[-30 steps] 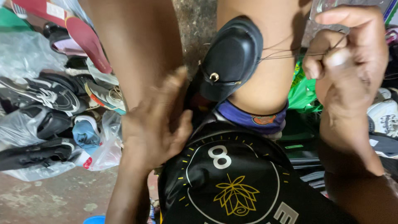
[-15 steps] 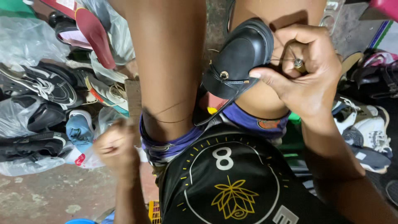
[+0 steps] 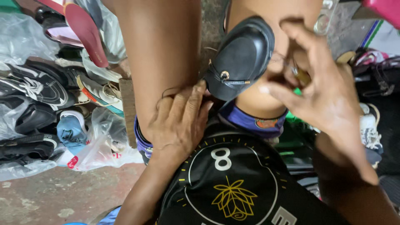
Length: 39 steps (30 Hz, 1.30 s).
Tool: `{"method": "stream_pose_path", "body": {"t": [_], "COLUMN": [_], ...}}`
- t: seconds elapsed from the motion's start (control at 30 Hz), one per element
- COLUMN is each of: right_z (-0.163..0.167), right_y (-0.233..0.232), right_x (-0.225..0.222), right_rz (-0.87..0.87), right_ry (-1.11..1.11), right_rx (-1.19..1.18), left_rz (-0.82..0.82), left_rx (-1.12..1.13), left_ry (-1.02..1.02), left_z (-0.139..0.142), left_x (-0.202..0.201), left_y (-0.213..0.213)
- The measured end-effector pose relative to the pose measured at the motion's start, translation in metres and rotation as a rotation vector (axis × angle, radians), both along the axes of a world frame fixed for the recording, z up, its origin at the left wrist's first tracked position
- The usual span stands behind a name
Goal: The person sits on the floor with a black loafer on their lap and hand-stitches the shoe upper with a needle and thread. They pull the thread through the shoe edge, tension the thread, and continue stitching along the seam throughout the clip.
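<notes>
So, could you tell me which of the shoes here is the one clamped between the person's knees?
The black loafer with the small metal buckle; the other shoes lie piled on the floor at left.

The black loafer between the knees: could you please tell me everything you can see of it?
The black loafer is a smooth, slightly glossy shoe that looks like leather, with a rounded toe, a strap across the vamp and a small round metal stud. It lies wedged between the person's bare knees, its upper facing the camera. The left hand rests against its lower end; the right hand pinches something small at its right edge, where thin thread seems to run. Its sole is hidden.
</notes>
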State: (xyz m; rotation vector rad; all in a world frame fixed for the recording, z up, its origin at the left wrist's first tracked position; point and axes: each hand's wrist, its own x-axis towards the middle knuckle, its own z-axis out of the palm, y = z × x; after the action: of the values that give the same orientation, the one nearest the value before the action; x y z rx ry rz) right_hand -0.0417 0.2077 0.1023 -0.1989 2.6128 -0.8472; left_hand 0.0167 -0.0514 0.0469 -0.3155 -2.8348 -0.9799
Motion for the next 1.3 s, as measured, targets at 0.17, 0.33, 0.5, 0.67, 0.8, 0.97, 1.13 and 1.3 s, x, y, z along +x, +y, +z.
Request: {"method": "stream_pose_path", "body": {"t": [0.17,0.33,0.5,0.67,0.8,0.97,1.13,1.3], "right_z": [0.021,-0.013,-0.029,-0.012,-0.014,-0.044,-0.046,-0.042], "right_y": [0.008,0.012,0.027,0.037,0.03,0.004,-0.027,-0.042], "right_x": [-0.011,0.007,0.014,-0.002,0.0,-0.007,-0.015,-0.025], "right_rz": [0.117,0.094,0.034,0.037,-0.21,-0.267,-0.24,-0.007], "right_ry": [0.038,0.357,0.218,0.092,0.17,0.306,0.205,0.346], "right_rx": [0.169,0.115,-0.019,-0.096,-0.577,-0.982,-0.752,-0.445], "left_rz": [-0.049,0.087,0.221,0.133,0.021,0.026,0.009,0.011], "left_rx": [-0.053,0.122,0.758,0.873,0.195,0.041,0.162,0.233], "left_ry": [-0.083,-0.026,-0.302,-0.468,-0.203,-0.146,-0.109,-0.112], "left_z": [-0.009,-0.022,-0.012,0.002,0.0,-0.002,-0.004,-0.003], "left_x": [-0.003,0.006,0.011,0.01,0.002,-0.002,-0.007,-0.013], "left_y": [0.001,-0.001,-0.006,-0.016,-0.005,0.006,-0.001,-0.007]}}
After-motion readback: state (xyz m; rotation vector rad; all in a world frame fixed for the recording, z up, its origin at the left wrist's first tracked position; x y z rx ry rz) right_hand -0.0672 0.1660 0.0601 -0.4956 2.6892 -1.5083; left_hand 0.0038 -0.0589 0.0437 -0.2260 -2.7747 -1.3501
